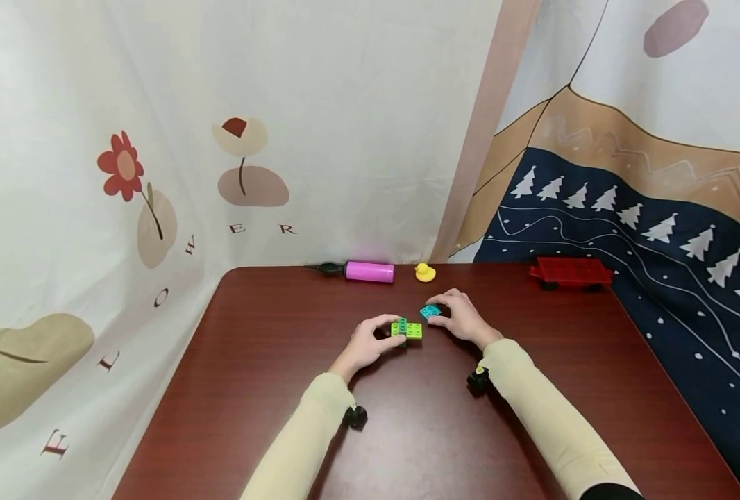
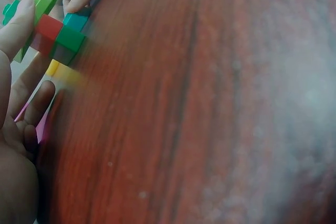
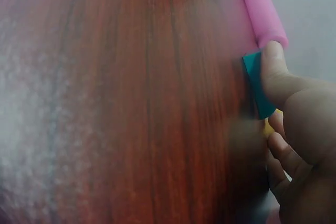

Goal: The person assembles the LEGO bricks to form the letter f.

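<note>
My left hand (image 1: 364, 347) grips a small assembly of toy building bricks (image 1: 414, 331) between thumb and fingers, a little left of my right hand. Lime green and darker green pieces show on top of it. From the left wrist, a red brick (image 2: 47, 29) and a green brick (image 2: 71, 39) appear on its underside. My right hand (image 1: 466, 321) pinches a teal brick (image 1: 430, 311) with studs facing up, close to the table. The right wrist view shows the thumb on this teal brick (image 3: 256, 85). A small gap separates it from the assembly in the head view.
Along the table's far edge lie a pink cylinder with a black end (image 1: 370, 271), a yellow rubber duck (image 1: 425, 272) and, further right, a red toy wagon (image 1: 571, 271). Printed curtains (image 1: 357, 104) hang behind the dark red wooden table (image 1: 251, 417).
</note>
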Action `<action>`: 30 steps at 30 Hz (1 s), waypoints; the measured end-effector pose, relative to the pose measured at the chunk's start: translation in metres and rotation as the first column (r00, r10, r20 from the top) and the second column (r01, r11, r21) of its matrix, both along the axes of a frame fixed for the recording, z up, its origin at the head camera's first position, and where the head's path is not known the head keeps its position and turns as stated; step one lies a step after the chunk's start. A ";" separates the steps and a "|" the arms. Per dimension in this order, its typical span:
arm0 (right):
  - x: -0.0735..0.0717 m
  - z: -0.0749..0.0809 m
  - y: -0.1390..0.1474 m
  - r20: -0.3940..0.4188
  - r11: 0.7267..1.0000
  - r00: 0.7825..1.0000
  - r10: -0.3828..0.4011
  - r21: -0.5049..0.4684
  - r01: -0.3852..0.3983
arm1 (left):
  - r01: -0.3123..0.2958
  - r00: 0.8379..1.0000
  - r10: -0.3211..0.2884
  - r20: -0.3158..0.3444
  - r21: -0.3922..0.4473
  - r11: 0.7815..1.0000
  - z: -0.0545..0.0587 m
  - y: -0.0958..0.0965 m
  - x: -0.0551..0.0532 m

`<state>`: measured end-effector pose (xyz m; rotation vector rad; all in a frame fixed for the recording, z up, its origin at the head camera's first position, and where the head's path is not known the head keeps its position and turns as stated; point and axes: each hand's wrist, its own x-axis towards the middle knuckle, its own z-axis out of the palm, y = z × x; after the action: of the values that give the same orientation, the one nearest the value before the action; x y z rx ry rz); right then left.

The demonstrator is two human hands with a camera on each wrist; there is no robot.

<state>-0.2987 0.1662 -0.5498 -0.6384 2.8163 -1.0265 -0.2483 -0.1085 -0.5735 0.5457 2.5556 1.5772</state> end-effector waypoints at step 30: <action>0.018 0.015 -0.007 0.009 0.954 1.000 0.009 -0.300 -0.006 | -0.033 0.999 0.033 0.006 -0.021 0.999 0.000 0.002 -0.001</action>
<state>-0.2803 0.1595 -0.5347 -0.6648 2.6677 -1.4684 -0.2490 -0.1064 -0.5731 0.4986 2.5868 1.5584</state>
